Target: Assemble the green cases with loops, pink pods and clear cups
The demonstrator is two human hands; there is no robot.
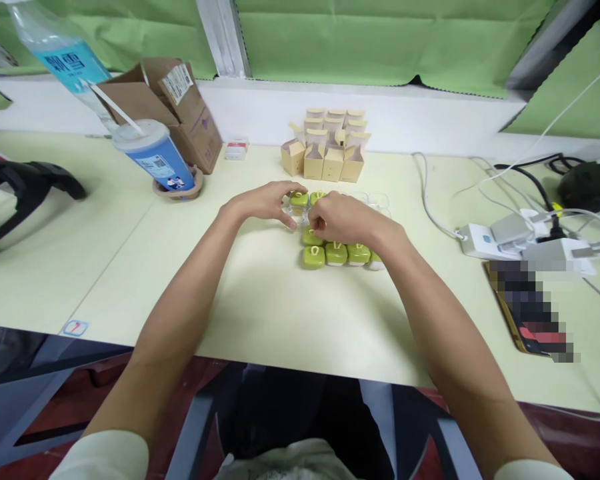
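Note:
My left hand (269,202) curves around a clear plastic container (298,215) at the back left of the group, thumb in front and fingers behind. A green-lidded case (299,199) with a pale loop on top sits there, between the thumb and fingers. Close on its right, my right hand (344,218) is closed, its fingertips pinched down over another green case (311,237); what they pinch is hidden. Several more green cases stand in a front row, among them one at the left end (314,257). Clear containers (379,200) show behind my right hand.
Small open cream boxes (333,163) stand against the wall. To the left are a blue cup (160,160) in a cardboard holder, a brown carton (193,117) and a large bottle (70,63). A power strip (500,240) with cables and a phone (527,310) lie on the right.

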